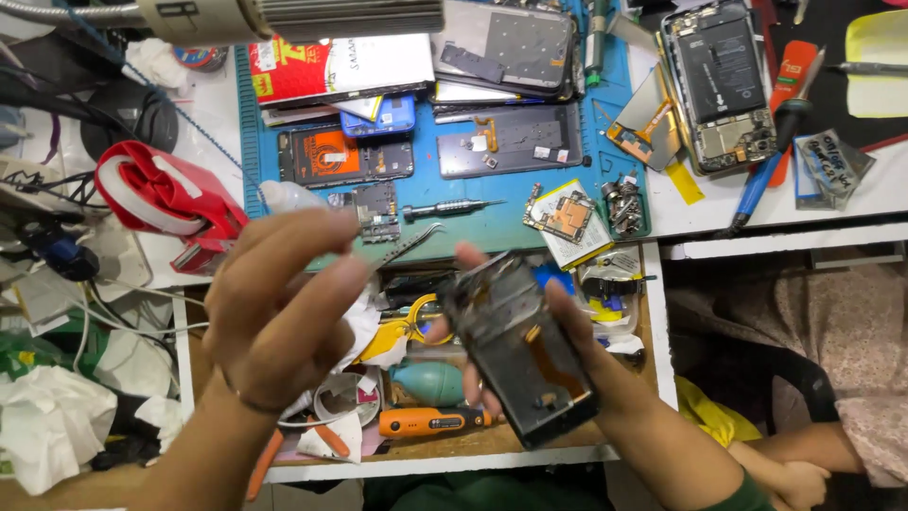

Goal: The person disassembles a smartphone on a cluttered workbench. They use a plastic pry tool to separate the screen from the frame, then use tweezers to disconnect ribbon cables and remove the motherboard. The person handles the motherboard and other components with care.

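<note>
Above the open drawer (530,452), at the front edge of the desk (776,208):

Right hand (567,350): closed round an opened smartphone chassis (518,345), fingers wrapped on the far edge, thumb under the near side; grip looks firm.

Left hand (279,312): raised, fingers loosely curled and drawn together, blurred; whether anything small is pinched at the fingertips cannot be told.

Chassis location: held in the air over the drawer, well apart from the blue repair mat (501,222), touching nothing but the right hand.

Chassis orientation: long axis runs diagonally, upper end toward the mat at upper left, lower end toward the wearer at lower right; the open interior, with an orange flex strip, faces up and left toward the left hand.

Handling advice: support the frame by its edges only, keep fingers off the flex strip, and hold the open face level so loose parts stay seated.

Nearby items: precision screwdriver (449,208) and curved tweezers (409,244) on the mat; orange electric driver (430,421) and teal air blower (430,383) in the drawer; red tape dispenser (165,199) to the left.
</note>
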